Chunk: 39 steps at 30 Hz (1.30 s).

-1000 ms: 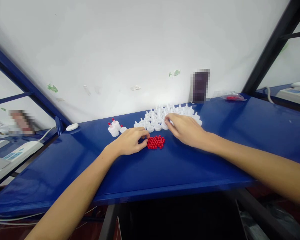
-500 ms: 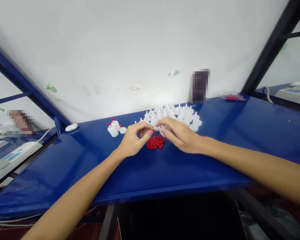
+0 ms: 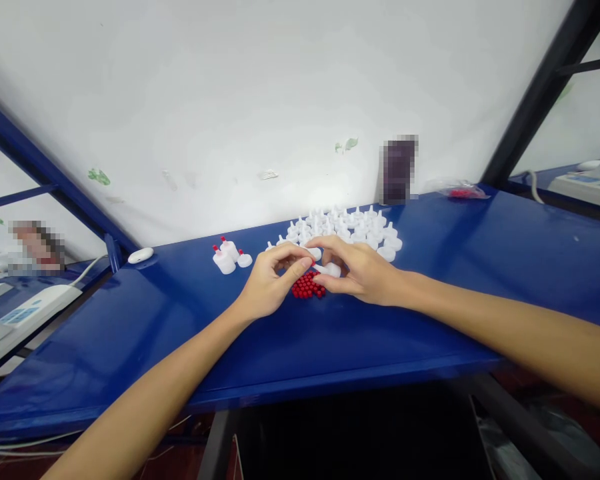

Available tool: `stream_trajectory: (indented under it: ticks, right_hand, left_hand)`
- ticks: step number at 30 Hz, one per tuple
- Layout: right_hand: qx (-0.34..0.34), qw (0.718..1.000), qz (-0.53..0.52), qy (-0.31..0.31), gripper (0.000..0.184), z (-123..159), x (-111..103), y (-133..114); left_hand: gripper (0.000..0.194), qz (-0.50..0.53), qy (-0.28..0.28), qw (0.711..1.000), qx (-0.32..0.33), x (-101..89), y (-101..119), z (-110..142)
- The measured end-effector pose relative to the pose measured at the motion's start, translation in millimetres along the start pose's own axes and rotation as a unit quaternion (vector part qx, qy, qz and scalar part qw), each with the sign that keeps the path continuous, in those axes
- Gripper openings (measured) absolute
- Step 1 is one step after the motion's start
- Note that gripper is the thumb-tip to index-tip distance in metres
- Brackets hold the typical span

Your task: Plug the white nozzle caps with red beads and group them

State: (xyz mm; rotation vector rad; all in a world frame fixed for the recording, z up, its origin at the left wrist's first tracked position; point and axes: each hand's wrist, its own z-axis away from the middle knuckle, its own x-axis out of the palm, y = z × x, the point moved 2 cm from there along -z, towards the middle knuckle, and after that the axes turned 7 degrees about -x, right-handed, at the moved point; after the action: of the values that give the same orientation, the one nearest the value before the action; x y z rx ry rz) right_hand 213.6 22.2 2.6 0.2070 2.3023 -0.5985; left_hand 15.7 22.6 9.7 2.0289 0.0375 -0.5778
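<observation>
My right hand (image 3: 364,272) pinches a white nozzle cap (image 3: 330,269) just above a small heap of red beads (image 3: 306,287) on the blue table (image 3: 430,313). My left hand (image 3: 270,283) is closed in a pinch against the cap's tip, on something small I cannot make out. Behind the hands lies a cluster of several white nozzle caps (image 3: 353,230). To the left stand three white caps with red tips (image 3: 227,255).
A white oval object (image 3: 141,255) lies near the wall at the left. A clear bag with red pieces (image 3: 457,193) and a blurred dark object (image 3: 399,171) sit at the back right. White power strips (image 3: 25,310) lie on the neighbouring bench.
My right hand left the white cluster with one cap and came toward the red beads. My left hand lifted from the beads and met it; the two now touch.
</observation>
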Motion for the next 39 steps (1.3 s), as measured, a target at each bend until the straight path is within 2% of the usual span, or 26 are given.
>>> stream_trajectory:
  ticks: [9, 15, 23, 32, 36, 39]
  right_hand:
    - [-0.057, 0.995, 0.013, 0.081, 0.031, 1.1, -1.8, -2.9]
    - [-0.073, 0.995, 0.013, 0.060, 0.032, 3.3, -3.0, -5.3]
    - [-0.093, 0.995, 0.002, 0.046, 0.031, 3.3, -3.7, -6.2]
    - [-0.103, 0.994, -0.006, 0.036, 0.030, 3.0, -2.5, -6.8]
    - [-0.095, 0.995, 0.001, 0.039, 0.025, 2.6, -2.7, -6.4]
    - [-0.114, 0.992, 0.026, 0.052, 0.023, 2.6, -4.9, -8.2]
  left_hand:
    - [0.024, -0.066, -0.018, 0.997, 0.034, -0.2, 1.5, 3.5]
    - [0.023, -0.074, -0.035, 0.996, 0.036, 4.1, 2.9, 5.1]
    - [0.022, -0.059, -0.021, 0.997, 0.036, 2.8, 1.7, 4.3]
    - [0.024, -0.015, -0.031, 0.999, 0.003, 4.2, -0.2, 3.3]
    - [0.024, 0.055, -0.055, 0.996, -0.031, 7.2, -1.1, 2.3]
    - [0.025, 0.098, -0.055, 0.992, -0.057, 8.9, -1.7, 1.2]
